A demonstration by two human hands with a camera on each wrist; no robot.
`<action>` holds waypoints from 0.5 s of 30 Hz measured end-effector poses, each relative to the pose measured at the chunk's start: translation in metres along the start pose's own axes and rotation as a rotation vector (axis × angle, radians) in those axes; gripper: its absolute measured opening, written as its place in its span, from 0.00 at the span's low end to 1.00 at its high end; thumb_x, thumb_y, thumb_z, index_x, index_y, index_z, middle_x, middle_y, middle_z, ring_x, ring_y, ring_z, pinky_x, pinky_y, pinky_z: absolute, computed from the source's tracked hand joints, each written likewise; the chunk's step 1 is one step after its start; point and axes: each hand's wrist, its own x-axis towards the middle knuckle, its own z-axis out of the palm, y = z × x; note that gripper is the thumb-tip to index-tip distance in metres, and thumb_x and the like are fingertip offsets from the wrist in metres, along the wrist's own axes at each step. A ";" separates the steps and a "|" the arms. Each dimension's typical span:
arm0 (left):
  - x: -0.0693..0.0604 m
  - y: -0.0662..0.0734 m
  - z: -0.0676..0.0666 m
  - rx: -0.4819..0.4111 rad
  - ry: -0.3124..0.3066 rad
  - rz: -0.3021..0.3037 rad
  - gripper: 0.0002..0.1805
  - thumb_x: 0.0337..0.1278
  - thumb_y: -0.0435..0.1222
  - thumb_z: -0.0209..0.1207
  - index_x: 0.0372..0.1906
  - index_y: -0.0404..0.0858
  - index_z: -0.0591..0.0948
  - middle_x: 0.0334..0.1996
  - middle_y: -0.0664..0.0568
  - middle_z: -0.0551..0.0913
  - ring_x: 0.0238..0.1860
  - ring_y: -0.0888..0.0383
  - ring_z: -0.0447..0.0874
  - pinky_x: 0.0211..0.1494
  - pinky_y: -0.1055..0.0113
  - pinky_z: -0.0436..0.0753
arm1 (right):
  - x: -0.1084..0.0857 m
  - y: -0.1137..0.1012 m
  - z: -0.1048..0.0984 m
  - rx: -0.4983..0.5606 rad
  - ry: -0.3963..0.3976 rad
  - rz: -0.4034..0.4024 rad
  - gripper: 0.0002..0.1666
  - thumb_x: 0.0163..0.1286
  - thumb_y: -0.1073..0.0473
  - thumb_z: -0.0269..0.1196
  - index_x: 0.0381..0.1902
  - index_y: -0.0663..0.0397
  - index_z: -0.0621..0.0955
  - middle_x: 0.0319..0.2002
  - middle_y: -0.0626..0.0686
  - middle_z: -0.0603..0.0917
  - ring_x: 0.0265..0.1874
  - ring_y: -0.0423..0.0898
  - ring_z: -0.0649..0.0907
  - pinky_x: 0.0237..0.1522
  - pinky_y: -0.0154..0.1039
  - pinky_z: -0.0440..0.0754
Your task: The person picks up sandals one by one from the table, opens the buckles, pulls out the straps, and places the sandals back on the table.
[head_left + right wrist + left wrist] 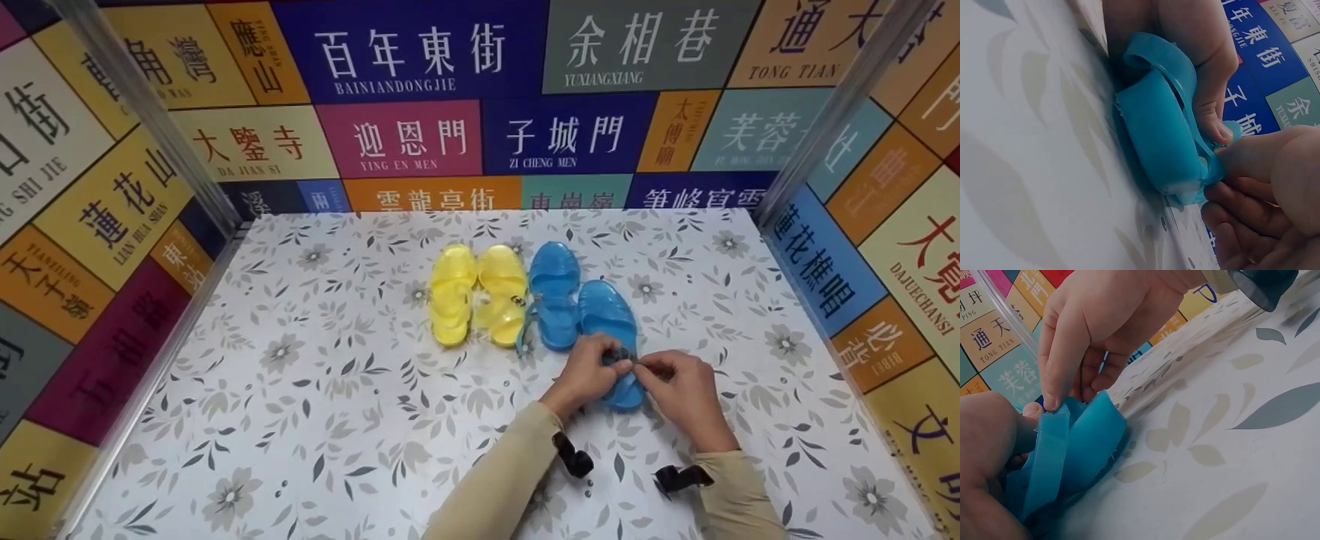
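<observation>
A blue sandal (609,307) lies toe-away on the patterned tabletop, with both hands at its strap. From the left, my left hand (594,371) holds the sandal at the strap, thumb and fingers curled on it. On the other side, my right hand (682,379) pinches the strap near its fastening between thumb and forefinger. In the left wrist view the blue strap (1049,455) rises between the two hands; the right wrist view shows the heel (1157,140) with the strap looped over it. The fastening itself is mostly hidden by fingers.
Beside it stands the other blue sandal (555,292), its strap hanging loose on the left. Farther left are two yellow sandals (452,292), side by side. Sign-patterned panels (405,135) wall the table (315,390) at the back and both sides.
</observation>
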 end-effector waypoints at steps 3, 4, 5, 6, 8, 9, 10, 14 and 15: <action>0.000 0.000 0.001 0.019 -0.010 0.028 0.05 0.69 0.36 0.67 0.39 0.38 0.86 0.36 0.57 0.82 0.45 0.63 0.75 0.53 0.72 0.74 | -0.002 0.000 0.001 -0.024 0.033 -0.050 0.04 0.61 0.69 0.76 0.35 0.60 0.91 0.31 0.54 0.91 0.30 0.44 0.86 0.35 0.18 0.73; 0.000 0.001 0.001 0.023 -0.013 0.036 0.05 0.69 0.36 0.67 0.39 0.38 0.85 0.36 0.57 0.81 0.44 0.64 0.74 0.52 0.72 0.74 | -0.002 0.000 0.002 -0.031 0.045 -0.072 0.04 0.60 0.69 0.76 0.34 0.60 0.91 0.31 0.54 0.90 0.29 0.45 0.86 0.35 0.18 0.73; 0.000 0.001 0.001 0.026 -0.015 0.043 0.05 0.69 0.36 0.67 0.38 0.39 0.85 0.35 0.57 0.80 0.43 0.64 0.74 0.52 0.72 0.74 | -0.002 0.000 0.002 -0.038 0.057 -0.095 0.05 0.60 0.70 0.76 0.34 0.60 0.91 0.31 0.54 0.90 0.29 0.47 0.86 0.35 0.19 0.73; 0.000 0.001 0.001 0.029 -0.014 0.050 0.05 0.69 0.36 0.67 0.37 0.38 0.85 0.34 0.57 0.80 0.43 0.64 0.74 0.51 0.72 0.74 | -0.002 0.000 0.003 -0.047 0.069 -0.116 0.05 0.59 0.71 0.76 0.33 0.60 0.91 0.30 0.54 0.90 0.28 0.48 0.86 0.35 0.19 0.73; 0.001 0.001 0.001 0.030 -0.007 0.060 0.06 0.69 0.36 0.66 0.36 0.38 0.84 0.34 0.56 0.80 0.42 0.64 0.74 0.50 0.72 0.74 | -0.001 0.000 0.004 -0.062 0.087 -0.150 0.05 0.59 0.72 0.76 0.32 0.60 0.91 0.30 0.54 0.89 0.28 0.51 0.86 0.34 0.22 0.75; 0.001 0.001 0.000 0.026 -0.002 0.058 0.06 0.69 0.36 0.67 0.36 0.39 0.84 0.34 0.57 0.81 0.42 0.64 0.75 0.51 0.72 0.75 | -0.001 0.000 0.005 -0.065 0.091 -0.158 0.05 0.59 0.72 0.76 0.32 0.60 0.91 0.30 0.54 0.89 0.28 0.51 0.86 0.33 0.24 0.76; 0.002 0.000 0.000 0.021 0.003 0.054 0.05 0.69 0.36 0.67 0.36 0.39 0.84 0.35 0.57 0.81 0.43 0.64 0.75 0.51 0.72 0.75 | 0.000 -0.001 0.005 -0.064 0.092 -0.159 0.05 0.59 0.72 0.76 0.33 0.60 0.91 0.30 0.53 0.89 0.28 0.51 0.86 0.33 0.26 0.78; 0.002 -0.001 0.000 -0.044 0.006 0.023 0.04 0.68 0.35 0.67 0.37 0.38 0.85 0.37 0.56 0.83 0.44 0.64 0.78 0.52 0.72 0.78 | 0.001 -0.002 0.005 -0.049 0.061 -0.119 0.04 0.62 0.69 0.75 0.35 0.59 0.91 0.32 0.53 0.90 0.30 0.50 0.87 0.34 0.33 0.82; 0.001 -0.002 0.000 -0.061 0.004 0.013 0.03 0.68 0.34 0.67 0.38 0.38 0.85 0.38 0.56 0.83 0.44 0.65 0.78 0.53 0.72 0.78 | 0.000 -0.002 0.004 -0.045 0.045 -0.097 0.04 0.63 0.68 0.75 0.36 0.58 0.92 0.33 0.52 0.90 0.31 0.49 0.87 0.34 0.33 0.83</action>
